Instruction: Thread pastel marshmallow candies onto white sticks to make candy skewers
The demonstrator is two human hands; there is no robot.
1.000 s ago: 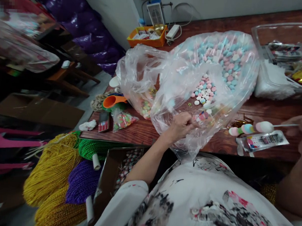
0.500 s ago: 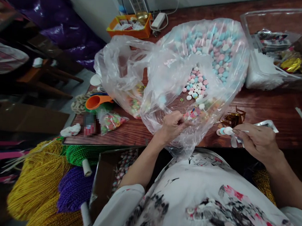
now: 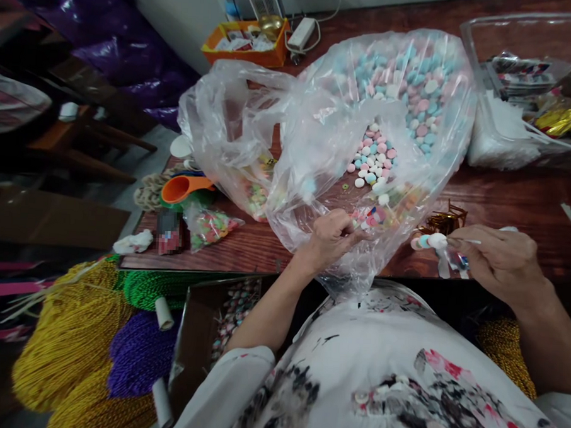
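Observation:
My right hand (image 3: 505, 258) pinches a thin white stick. Round pastel candies (image 3: 429, 241) in pink, blue and white sit in a row beyond the fingertips, at the stick's left end. Clear wrapping film (image 3: 446, 265) hangs below them, next to the hand. My left hand (image 3: 334, 235) is closed at the near opening of a large clear plastic bag (image 3: 312, 127); what its fingers pinch, if anything, is hidden. Just past these fingers lie small colourful pieces (image 3: 373, 215). Loose round candies (image 3: 373, 158) fill the middle of the bag's opening, with many more behind the plastic.
Gold twist ties (image 3: 443, 221) lie beyond my right hand. At the right stands a clear bin (image 3: 501, 148) with packets. An orange scoop (image 3: 185, 189) and a small bag of candy rings (image 3: 211, 230) are at the left. Cord bundles (image 3: 72, 331) hang below the table edge.
My right hand has shifted slightly to the right with the stick and candies. My left hand has barely moved, and the view has tilted a little.

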